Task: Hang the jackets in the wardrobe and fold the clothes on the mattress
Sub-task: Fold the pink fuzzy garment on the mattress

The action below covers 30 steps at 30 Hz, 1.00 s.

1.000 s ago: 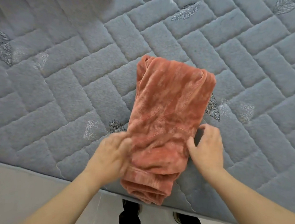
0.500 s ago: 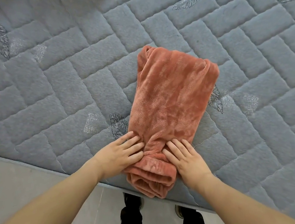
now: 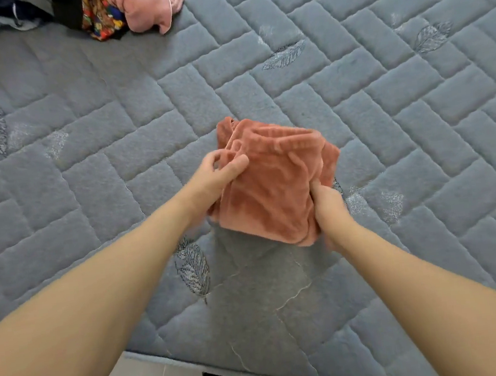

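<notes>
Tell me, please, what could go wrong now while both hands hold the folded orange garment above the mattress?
1. The left hand and right hand grip only the sides of the orange garment; its loose lower edge hangs, so the fold may open.
2. If it is set down near the unfolded clothes pile at the far edge of the mattress, it could mix with them.

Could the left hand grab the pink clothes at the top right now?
Probably not yet. The left hand is busy gripping the orange garment, and the pink clothes lie far across the mattress. Nothing blocks the path, though.
</notes>
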Each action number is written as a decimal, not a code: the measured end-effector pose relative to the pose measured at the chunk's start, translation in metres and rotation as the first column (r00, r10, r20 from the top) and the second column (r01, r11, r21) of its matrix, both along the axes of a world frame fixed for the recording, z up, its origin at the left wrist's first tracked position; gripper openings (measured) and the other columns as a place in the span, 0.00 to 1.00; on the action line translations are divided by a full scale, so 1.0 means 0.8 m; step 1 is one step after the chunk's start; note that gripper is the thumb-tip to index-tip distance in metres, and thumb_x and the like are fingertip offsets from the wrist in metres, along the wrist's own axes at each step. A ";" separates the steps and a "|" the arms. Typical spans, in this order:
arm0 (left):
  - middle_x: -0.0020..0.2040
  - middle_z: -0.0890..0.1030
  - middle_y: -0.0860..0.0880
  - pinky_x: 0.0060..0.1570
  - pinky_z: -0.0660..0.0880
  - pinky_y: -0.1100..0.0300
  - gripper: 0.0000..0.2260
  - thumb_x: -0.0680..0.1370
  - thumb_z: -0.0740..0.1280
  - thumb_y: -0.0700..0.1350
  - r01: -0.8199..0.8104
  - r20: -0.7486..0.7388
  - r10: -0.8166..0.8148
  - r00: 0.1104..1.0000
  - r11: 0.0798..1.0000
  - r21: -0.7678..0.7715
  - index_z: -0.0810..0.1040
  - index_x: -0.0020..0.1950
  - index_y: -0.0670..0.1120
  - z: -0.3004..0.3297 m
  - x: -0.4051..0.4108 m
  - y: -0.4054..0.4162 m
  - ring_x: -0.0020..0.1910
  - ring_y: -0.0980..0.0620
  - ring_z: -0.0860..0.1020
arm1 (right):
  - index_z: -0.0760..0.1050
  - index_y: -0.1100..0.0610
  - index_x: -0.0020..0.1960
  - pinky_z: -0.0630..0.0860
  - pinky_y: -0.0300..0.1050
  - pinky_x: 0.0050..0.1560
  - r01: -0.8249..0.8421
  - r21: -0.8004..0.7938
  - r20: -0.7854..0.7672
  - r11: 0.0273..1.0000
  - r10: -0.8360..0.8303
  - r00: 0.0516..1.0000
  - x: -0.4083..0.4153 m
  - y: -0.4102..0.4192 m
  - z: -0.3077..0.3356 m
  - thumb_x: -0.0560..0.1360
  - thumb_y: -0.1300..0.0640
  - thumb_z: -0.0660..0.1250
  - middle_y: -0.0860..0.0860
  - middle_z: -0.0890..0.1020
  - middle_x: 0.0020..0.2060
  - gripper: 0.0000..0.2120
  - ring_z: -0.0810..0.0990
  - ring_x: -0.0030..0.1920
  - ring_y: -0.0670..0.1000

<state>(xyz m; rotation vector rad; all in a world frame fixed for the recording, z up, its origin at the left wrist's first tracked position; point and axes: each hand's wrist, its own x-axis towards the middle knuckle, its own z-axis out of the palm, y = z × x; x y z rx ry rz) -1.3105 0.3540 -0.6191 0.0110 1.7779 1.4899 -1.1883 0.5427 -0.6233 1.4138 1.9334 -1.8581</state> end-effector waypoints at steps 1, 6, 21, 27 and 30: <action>0.62 0.79 0.54 0.51 0.77 0.66 0.40 0.64 0.78 0.62 0.085 0.020 -0.085 0.996 0.996 0.025 0.67 0.71 0.51 0.001 -0.010 0.011 0.58 0.60 0.80 | 0.81 0.58 0.43 0.79 0.40 0.44 0.046 -0.054 0.033 0.997 -0.044 0.998 -0.016 0.013 0.003 0.79 0.46 0.61 0.50 0.84 0.37 0.18 0.83 0.42 0.50; 0.60 0.77 0.58 0.51 0.73 0.65 0.33 0.70 0.78 0.54 0.186 -0.239 -0.252 0.938 0.945 -0.268 0.68 0.70 0.50 -0.012 -0.051 0.050 0.59 0.59 0.77 | 0.81 0.44 0.58 0.75 0.55 0.63 -0.054 0.043 -0.160 0.998 0.060 0.985 -0.064 0.052 -0.001 0.72 0.26 0.57 0.48 0.83 0.56 0.29 0.81 0.58 0.51; 0.76 0.56 0.42 0.70 0.59 0.39 0.49 0.69 0.56 0.79 -0.035 -0.194 -0.159 0.968 0.682 -0.731 0.50 0.80 0.50 -0.112 -0.127 0.147 0.74 0.37 0.54 | 0.56 0.58 0.76 0.66 0.58 0.66 0.041 0.432 0.334 0.901 -0.203 0.920 -0.155 0.065 -0.118 0.67 0.21 0.54 0.63 0.68 0.68 0.51 0.69 0.67 0.65; 0.70 0.62 0.42 0.67 0.63 0.41 0.48 0.68 0.54 0.78 -0.139 -0.316 -0.151 0.937 0.669 -0.730 0.55 0.77 0.47 -0.153 -0.131 0.154 0.69 0.38 0.60 | 0.64 0.60 0.71 0.71 0.58 0.56 0.066 0.683 0.285 0.727 -0.349 0.893 -0.174 0.047 -0.160 0.68 0.24 0.47 0.62 0.74 0.57 0.47 0.74 0.57 0.65; 0.69 0.61 0.43 0.66 0.64 0.40 0.49 0.65 0.51 0.80 -0.127 -0.306 -0.163 0.938 0.661 -0.739 0.55 0.76 0.48 -0.162 -0.133 0.152 0.68 0.40 0.60 | 0.67 0.61 0.69 0.72 0.58 0.54 0.080 0.711 0.249 0.699 -0.356 0.901 -0.176 0.047 -0.172 0.70 0.26 0.47 0.62 0.75 0.54 0.45 0.75 0.54 0.65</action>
